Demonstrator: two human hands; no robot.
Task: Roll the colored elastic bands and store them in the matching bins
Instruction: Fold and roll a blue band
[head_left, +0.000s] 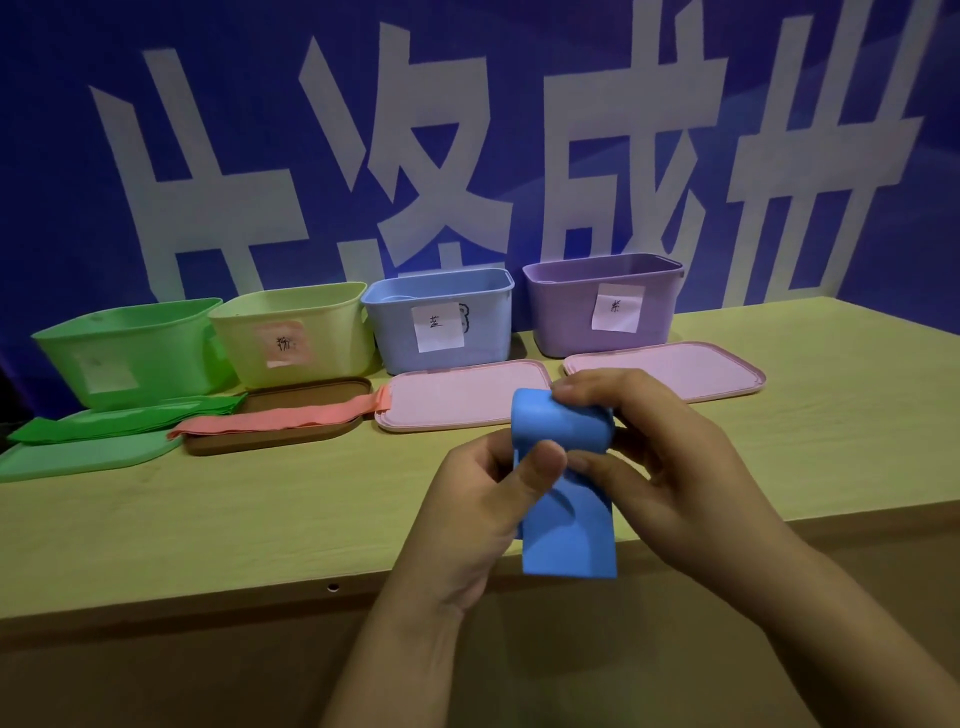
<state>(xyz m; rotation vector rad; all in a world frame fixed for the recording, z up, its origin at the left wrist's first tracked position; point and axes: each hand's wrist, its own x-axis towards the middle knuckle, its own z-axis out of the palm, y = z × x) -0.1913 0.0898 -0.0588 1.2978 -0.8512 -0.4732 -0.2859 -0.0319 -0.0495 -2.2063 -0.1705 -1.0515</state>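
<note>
**Blue band part-rolled, held above the table's front edge**

At the table's (156, 530) left end, green band (124, 423) and pink band (275, 418) lie flat on lids, unrolled. Your left hand (467, 514) pinches the blue band (563, 467) with thumb curled on it; your right hand (670, 457) wraps the roll's top. 1 tail hangs loose. Material looks soft, light, springy: grip the roll itself, or it likely unwinds. Blue bin (441, 322) stands near the back edge.
</note>
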